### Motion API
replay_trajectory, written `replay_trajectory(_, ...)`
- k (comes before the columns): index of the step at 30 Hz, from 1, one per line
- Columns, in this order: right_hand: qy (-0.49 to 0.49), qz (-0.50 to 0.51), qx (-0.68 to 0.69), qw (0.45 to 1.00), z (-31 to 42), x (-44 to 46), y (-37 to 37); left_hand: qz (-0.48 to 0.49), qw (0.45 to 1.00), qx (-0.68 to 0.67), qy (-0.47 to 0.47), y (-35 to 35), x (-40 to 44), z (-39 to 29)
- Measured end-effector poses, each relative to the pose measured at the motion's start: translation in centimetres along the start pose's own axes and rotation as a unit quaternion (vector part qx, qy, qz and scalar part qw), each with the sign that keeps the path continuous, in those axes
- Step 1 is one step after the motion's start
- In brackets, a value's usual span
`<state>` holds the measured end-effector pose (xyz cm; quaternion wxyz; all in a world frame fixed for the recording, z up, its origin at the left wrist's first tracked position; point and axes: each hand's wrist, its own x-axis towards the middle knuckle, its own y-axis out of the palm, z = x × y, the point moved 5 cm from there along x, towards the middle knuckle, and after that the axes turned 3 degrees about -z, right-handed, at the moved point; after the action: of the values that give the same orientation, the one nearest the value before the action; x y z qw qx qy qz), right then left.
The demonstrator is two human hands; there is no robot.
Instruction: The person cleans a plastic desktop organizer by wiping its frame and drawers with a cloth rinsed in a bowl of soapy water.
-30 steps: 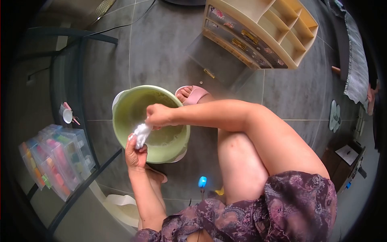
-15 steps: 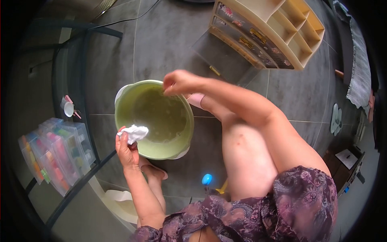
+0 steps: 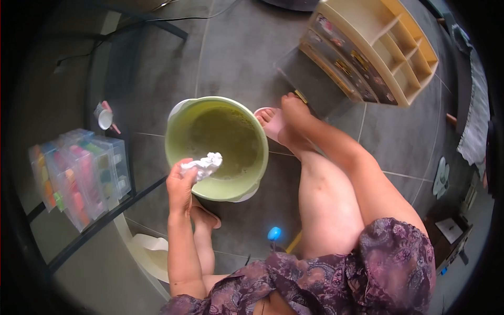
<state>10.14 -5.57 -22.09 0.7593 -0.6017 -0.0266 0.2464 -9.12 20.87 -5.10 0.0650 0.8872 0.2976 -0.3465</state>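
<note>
A crumpled white cloth (image 3: 209, 164) is pinched in my left hand (image 3: 180, 185), over the near left rim of a green basin (image 3: 264, 157). Murky water lies in the basin. My right hand (image 3: 295, 106) reaches to the handle edge of a transparent drawer (image 3: 325, 79) on the floor. Its fingers are bent at the drawer's handle and partly hidden, so whether they grip it is unclear. The drawer lies in front of a cream drawer cabinet (image 3: 352, 63) with open compartments on its top.
Clear plastic boxes (image 3: 81, 176) with colourful contents stand at the left, near a white cup (image 3: 105, 119). A dark metal frame (image 3: 113, 212) runs along that side. Pale green slippers (image 3: 441, 177) lie at the right. My foot in a pink slipper (image 3: 273, 123) is beside the basin.
My right hand has let go of the white cloth and moved from above the basin to the transparent drawer. The cloth stays in my left hand. The view has shifted.
</note>
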Motion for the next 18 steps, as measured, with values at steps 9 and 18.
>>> replay_trajectory(9,-0.037,0.047,-0.053,0.997,-0.2,0.5,1.1,-0.013,0.996,-0.013,0.089,-1.2,-11.1,-7.4)
replay_trajectory(18,-0.121,0.097,0.163,0.974,10.5,-2.3,-12.0,-0.103,0.977,-0.157,0.098,-3.0,-12.8,-7.8)
